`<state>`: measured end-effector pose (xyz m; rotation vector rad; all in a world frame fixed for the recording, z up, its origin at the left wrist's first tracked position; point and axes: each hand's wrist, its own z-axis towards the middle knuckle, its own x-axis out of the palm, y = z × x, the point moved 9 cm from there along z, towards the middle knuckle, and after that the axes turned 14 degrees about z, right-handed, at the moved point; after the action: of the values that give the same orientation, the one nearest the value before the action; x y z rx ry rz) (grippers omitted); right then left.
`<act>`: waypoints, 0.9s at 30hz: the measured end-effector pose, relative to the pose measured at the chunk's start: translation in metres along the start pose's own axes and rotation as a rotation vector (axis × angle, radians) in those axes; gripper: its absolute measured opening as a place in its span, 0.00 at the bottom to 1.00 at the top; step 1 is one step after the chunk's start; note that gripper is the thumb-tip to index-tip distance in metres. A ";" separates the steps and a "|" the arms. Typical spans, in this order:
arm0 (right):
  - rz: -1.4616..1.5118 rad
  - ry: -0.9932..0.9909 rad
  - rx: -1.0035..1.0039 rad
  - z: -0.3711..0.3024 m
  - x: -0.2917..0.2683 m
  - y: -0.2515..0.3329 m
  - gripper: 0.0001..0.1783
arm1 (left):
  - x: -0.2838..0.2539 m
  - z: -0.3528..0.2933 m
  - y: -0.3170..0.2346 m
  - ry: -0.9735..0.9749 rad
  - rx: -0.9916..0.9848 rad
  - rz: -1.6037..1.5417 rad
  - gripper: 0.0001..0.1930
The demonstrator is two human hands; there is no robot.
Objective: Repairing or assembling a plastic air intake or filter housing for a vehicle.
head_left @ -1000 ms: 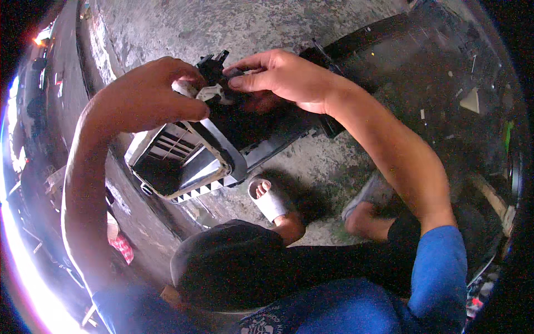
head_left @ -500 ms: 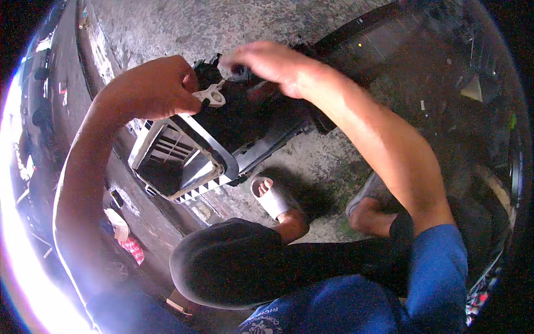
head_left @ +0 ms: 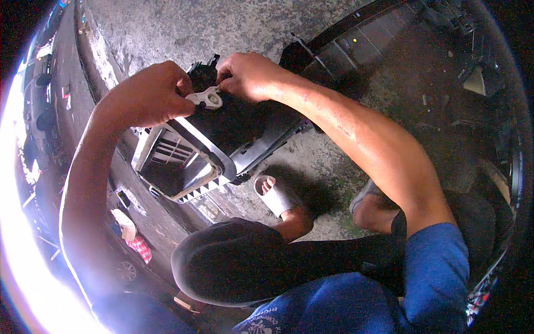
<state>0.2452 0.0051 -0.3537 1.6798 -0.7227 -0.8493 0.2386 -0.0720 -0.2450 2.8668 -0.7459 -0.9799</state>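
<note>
My left hand [head_left: 161,93] pinches a small white plastic piece [head_left: 209,99] with a round hole, over a black plastic assembly [head_left: 231,125]. My right hand [head_left: 248,77] is closed with its fingertips at the right end of the white piece. Whatever lies between those fingertips is hidden or too small to name. Below my left hand, the assembly has a silver-edged frame [head_left: 219,158] around a slatted opening [head_left: 172,150].
A long dark curved panel [head_left: 356,33] lies at the upper right. Rough concrete floor [head_left: 167,28] spreads beyond the assembly. My sandalled foot [head_left: 275,197] stands close to it. Parked vehicles [head_left: 41,94] show at the far left.
My right hand, blurred and farther up and right before, has come in against the white piece. The white piece has shifted slightly left.
</note>
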 end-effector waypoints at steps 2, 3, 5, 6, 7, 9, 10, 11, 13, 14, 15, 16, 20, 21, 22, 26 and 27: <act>-0.008 0.003 0.001 0.000 0.000 0.003 0.14 | 0.000 0.000 0.002 -0.019 0.036 0.004 0.18; -0.009 0.004 0.004 0.000 0.000 0.002 0.14 | -0.004 -0.001 -0.003 -0.018 0.038 0.003 0.18; -0.017 0.018 0.012 -0.001 0.000 0.000 0.14 | -0.001 -0.006 -0.004 0.112 -0.081 -0.083 0.17; -0.018 0.017 0.013 -0.001 -0.002 0.000 0.14 | -0.001 -0.007 -0.004 0.112 -0.080 -0.083 0.17; 0.021 0.015 0.010 -0.001 -0.004 -0.001 0.14 | -0.005 -0.006 -0.007 0.048 -0.022 -0.085 0.17; 0.248 -0.022 0.052 -0.001 -0.012 0.000 0.15 | -0.007 -0.006 -0.008 -0.017 0.033 -0.088 0.17; 0.436 -0.058 0.097 -0.003 -0.016 0.000 0.16 | -0.007 -0.005 -0.005 -0.041 0.034 -0.073 0.17; 0.582 -0.049 0.223 -0.010 -0.019 -0.008 0.15 | -0.008 -0.005 -0.003 -0.064 0.036 -0.057 0.17; 0.955 -0.057 0.381 -0.023 -0.017 0.001 0.13 | -0.004 -0.006 0.002 -0.034 0.009 -0.091 0.17; 1.114 -0.030 0.494 -0.030 -0.011 0.004 0.14 | 0.000 -0.008 0.006 -0.003 -0.018 -0.122 0.17; 1.107 -0.036 0.496 -0.031 -0.013 -0.002 0.14 | 0.000 -0.005 0.006 -0.008 -0.011 -0.126 0.17; 1.071 0.022 0.380 -0.028 -0.013 0.000 0.15 | 0.000 -0.002 0.006 -0.017 0.008 -0.097 0.16; 1.045 0.202 0.200 -0.031 -0.003 0.017 0.20 | 0.006 0.004 0.022 -0.127 0.111 -0.157 0.17; 0.953 0.181 0.210 -0.032 -0.005 0.016 0.19 | 0.006 0.004 0.021 -0.130 0.113 -0.161 0.17; 0.949 0.181 0.212 -0.033 -0.006 0.016 0.19 | 0.005 0.002 0.019 -0.147 0.118 -0.171 0.17; 0.931 0.155 0.292 -0.039 -0.004 0.014 0.15 | 0.003 -0.010 0.012 -0.121 0.026 -0.237 0.17; 0.979 0.118 0.336 -0.041 -0.003 0.013 0.13 | 0.004 -0.013 0.013 -0.122 0.026 -0.237 0.17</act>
<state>0.2767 0.0262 -0.3332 1.3716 -1.4772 0.0689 0.2435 -0.0869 -0.2345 2.9908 -0.4330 -1.1880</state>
